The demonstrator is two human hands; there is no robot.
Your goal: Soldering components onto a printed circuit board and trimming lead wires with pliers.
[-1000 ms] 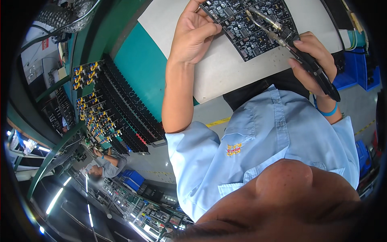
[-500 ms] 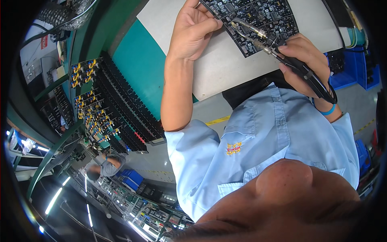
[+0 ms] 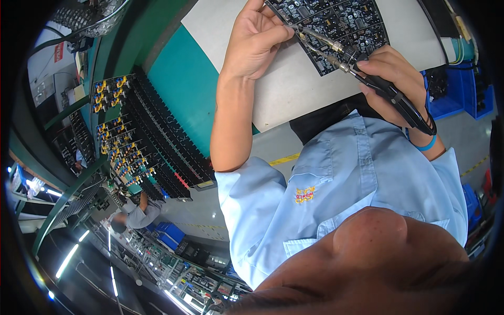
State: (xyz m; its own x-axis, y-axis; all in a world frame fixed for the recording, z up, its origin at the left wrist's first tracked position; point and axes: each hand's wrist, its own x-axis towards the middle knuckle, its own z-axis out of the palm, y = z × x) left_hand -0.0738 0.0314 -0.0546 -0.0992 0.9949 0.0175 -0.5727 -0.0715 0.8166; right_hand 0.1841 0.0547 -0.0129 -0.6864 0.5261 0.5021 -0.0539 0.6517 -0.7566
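Note:
A black circuit board panel [image 3: 362, 23], covered with small parts, lies tilted over a pale sheet at the top of the view. My left hand [image 3: 254, 47] pinches its left edge between thumb and fingers. In my right hand [image 3: 396, 73] is a pair of soldering tweezers [image 3: 388, 92] with a black body and two metal arms. Both arms reach left across the panel. Their tips are at its left edge, close beside my left thumb; whether they touch a part is too small to tell.
The pale sheet [image 3: 283, 102] lies over a green mat [image 3: 184, 79]. To the left stand black slotted racks [image 3: 163, 121] and boards with yellow parts [image 3: 118, 142]. Blue bins [image 3: 451, 92] are at the right. Another person [image 3: 139, 215] is at the lower left.
My right hand has shifted slightly left, bringing the tweezer tips from over the panel to its left edge near my left thumb. My left hand keeps its pinch on the panel.

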